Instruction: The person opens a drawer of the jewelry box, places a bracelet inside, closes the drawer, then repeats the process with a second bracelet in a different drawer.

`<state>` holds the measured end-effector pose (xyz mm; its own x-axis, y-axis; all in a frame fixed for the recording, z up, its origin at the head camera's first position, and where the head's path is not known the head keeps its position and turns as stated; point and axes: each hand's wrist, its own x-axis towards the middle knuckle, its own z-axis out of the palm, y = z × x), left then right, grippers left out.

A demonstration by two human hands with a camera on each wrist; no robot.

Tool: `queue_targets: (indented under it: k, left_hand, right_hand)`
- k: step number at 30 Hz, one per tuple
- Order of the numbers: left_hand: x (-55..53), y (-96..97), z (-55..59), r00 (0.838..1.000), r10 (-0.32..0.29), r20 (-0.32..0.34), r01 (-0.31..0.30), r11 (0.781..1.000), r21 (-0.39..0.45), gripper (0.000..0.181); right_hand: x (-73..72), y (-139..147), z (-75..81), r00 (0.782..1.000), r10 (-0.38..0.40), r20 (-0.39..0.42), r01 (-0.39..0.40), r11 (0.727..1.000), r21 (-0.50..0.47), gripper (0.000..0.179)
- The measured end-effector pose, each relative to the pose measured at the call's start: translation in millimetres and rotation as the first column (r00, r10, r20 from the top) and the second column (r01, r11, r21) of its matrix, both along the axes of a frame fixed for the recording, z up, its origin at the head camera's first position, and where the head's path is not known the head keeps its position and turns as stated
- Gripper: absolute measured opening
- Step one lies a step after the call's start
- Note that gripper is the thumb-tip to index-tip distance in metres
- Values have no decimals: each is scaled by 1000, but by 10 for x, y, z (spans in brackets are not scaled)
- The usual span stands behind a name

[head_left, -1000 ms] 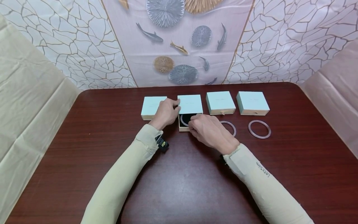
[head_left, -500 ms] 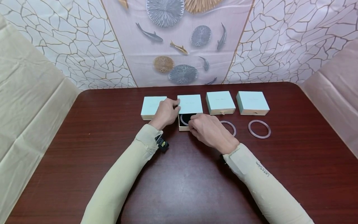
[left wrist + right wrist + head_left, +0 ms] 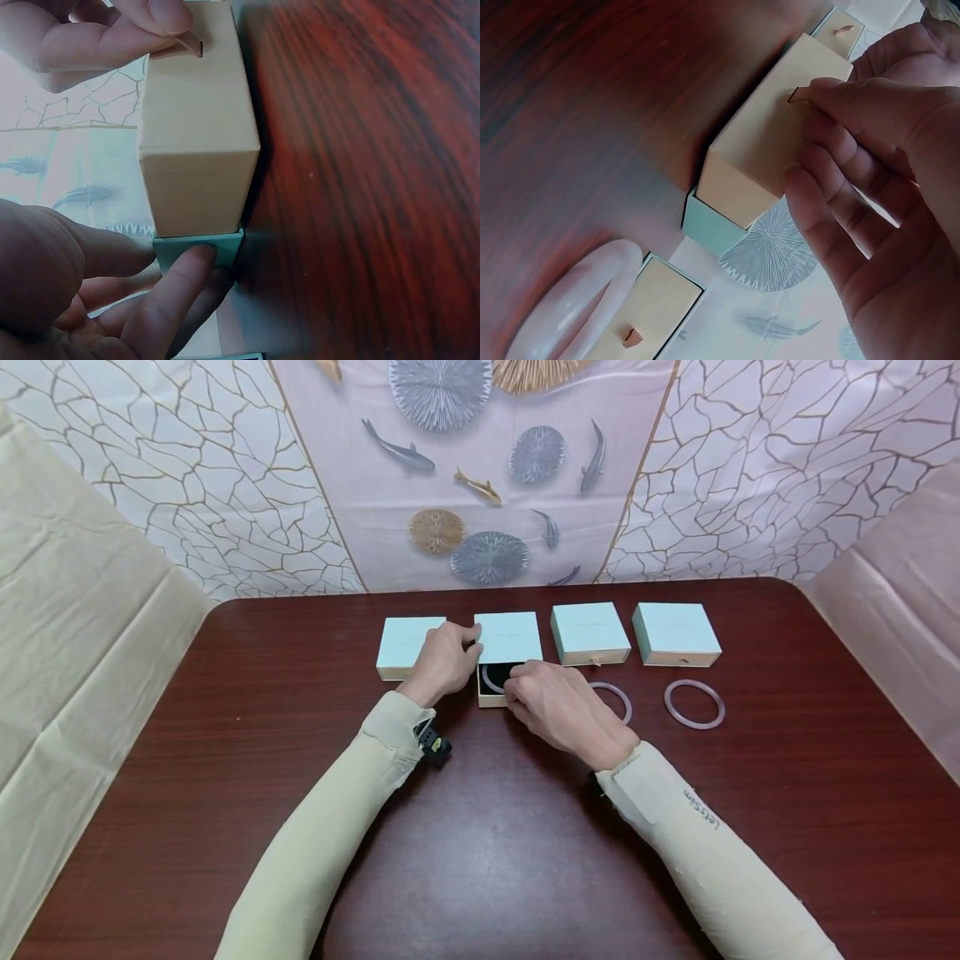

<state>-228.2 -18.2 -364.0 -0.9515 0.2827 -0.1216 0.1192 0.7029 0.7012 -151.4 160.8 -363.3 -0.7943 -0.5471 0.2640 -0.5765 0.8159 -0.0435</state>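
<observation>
A mint-green drawer-style jewelry box [image 3: 508, 639] stands with its cream drawer [image 3: 199, 112] partly out towards me. Inside, on black lining, lies a pale lilac bangle [image 3: 488, 680], partly hidden by my right hand [image 3: 566, 706]. That hand pinches the small ribbon pull tab [image 3: 800, 95] on the drawer's front between thumb and finger. My left hand [image 3: 441, 660] grips the box's green sleeve [image 3: 199, 251] by its left side, fingertips against the sleeve near the table.
A shut mint box [image 3: 408, 643] stands to the left, partly behind my left hand. Two more boxes, a near one [image 3: 590, 633] and a far one [image 3: 677, 633], stand to the right. One bangle [image 3: 615, 700] lies partly behind my right hand, another bangle [image 3: 694, 704] further right, on the dark table [image 3: 480, 868].
The drawer has slid slightly further into its sleeve. Both hands keep their hold with hardly any movement, and the head view has shifted a little.
</observation>
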Motion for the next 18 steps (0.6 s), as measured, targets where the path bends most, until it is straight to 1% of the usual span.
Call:
queue_targets:
  k: [4,10,18]
  left_hand:
    - [-2,-2,-1,1000,-3,2,3,1000,5,44]
    - [-11,-1,-8,1000,0,-1,0,1000,-12,44]
    - [-14,5,-7,1000,0,-11,-1,1000,-29,44]
  right_hand:
    - [-6,0,-4,1000,-6,2,6,1000,5,29]
    - [-14,1,-11,1000,-14,14,14,1000,-7,30]
    - [-25,8,-23,1000,-14,5,14,1000,-10,27]
